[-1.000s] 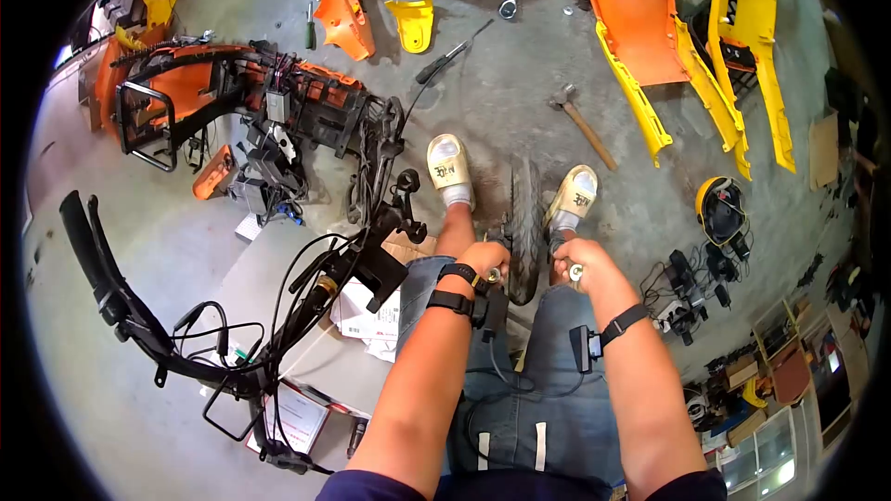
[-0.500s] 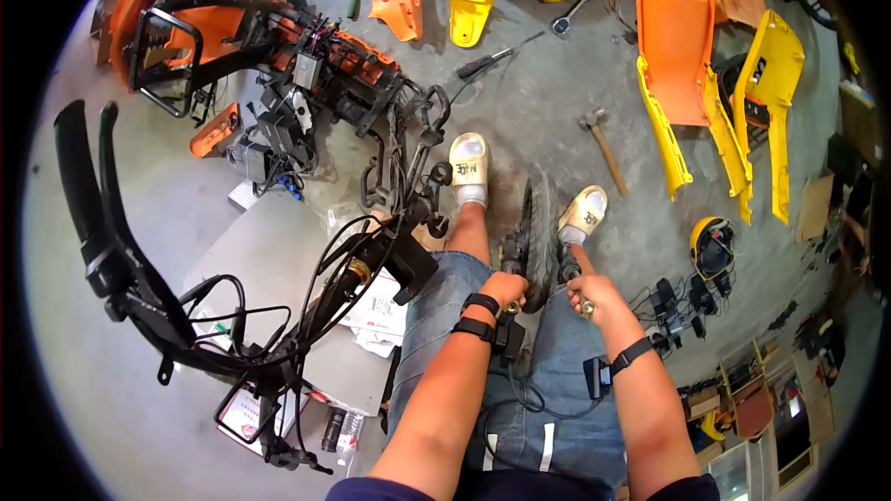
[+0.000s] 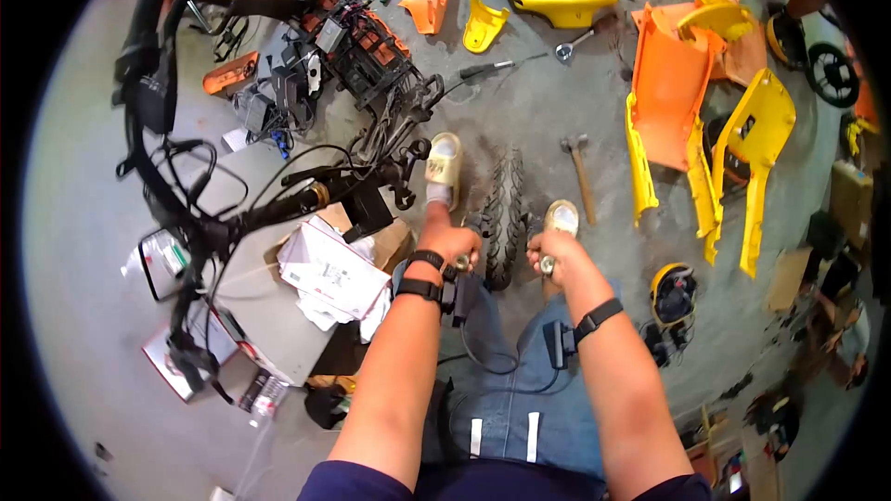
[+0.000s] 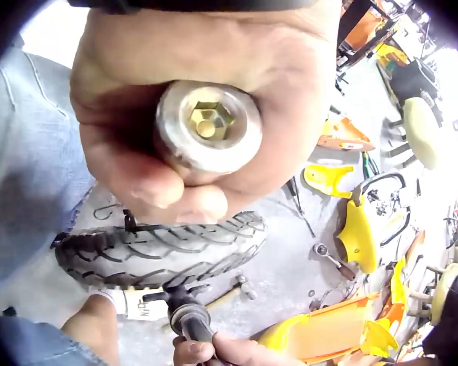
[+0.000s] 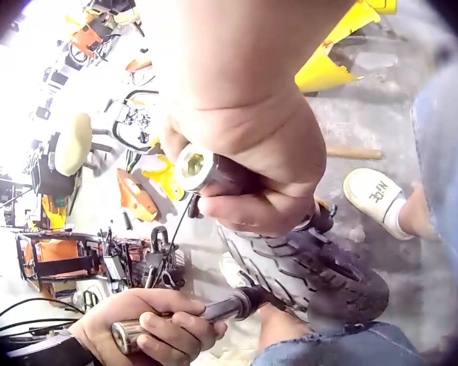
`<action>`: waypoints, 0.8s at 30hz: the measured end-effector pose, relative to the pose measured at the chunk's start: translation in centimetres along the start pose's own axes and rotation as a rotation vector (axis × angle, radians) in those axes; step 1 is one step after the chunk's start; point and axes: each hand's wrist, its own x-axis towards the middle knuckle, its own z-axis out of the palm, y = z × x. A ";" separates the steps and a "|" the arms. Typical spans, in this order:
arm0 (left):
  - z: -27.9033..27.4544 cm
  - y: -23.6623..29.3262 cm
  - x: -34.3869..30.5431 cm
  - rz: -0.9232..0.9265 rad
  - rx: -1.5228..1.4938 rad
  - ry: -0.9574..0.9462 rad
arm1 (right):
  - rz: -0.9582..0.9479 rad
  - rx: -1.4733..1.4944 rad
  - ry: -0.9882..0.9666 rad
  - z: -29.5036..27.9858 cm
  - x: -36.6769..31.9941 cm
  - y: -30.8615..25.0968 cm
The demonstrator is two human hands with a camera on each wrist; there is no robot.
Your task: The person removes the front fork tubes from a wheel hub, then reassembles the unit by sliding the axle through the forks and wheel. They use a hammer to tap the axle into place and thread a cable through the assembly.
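Note:
Between the person's feet stands a wheel with a black treaded tyre [image 3: 504,223]. On its left side the left hand [image 3: 452,246] grips a metal fork tube [image 4: 244,141], its round end with a hex recess showing in the left wrist view. The right hand [image 3: 559,250] grips the matching fork tube [image 5: 195,169] on the wheel's other side, its hex-socket end also sticking out of the fist. Both tubes run down toward the wheel, as the dark boot on one tube [image 4: 192,320] shows. Fingers wrap round both tubes; the palms hide most of the grip.
At left, a black handlebar assembly [image 3: 209,232] with cables stands before a stripped frame [image 3: 343,37]. Papers [image 3: 334,269] lie beside it. A hammer [image 3: 580,181], a ratchet [image 3: 568,48], orange panels [image 3: 673,97], yellow panels [image 3: 756,139] and a helmet-like yellow-black item [image 3: 673,292] lie around.
The head view has turned and shifted, so the handlebar and floor parts appear displaced. Both hands keep their hold on the tubes, and the wheel now appears a little further left in the view.

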 end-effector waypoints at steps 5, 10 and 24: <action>15.6 -3.7 -0.6 0.363 0.320 0.832 | -0.117 -0.163 -0.004 -4.0 -2.4 2.7; 19.9 -5.6 3.5 0.570 -0.102 0.899 | -0.162 -0.331 0.016 -7.3 -2.7 2.2; 14.7 -14.1 5.0 0.909 -0.475 0.766 | -0.302 -0.588 0.107 -1.2 -1.4 8.3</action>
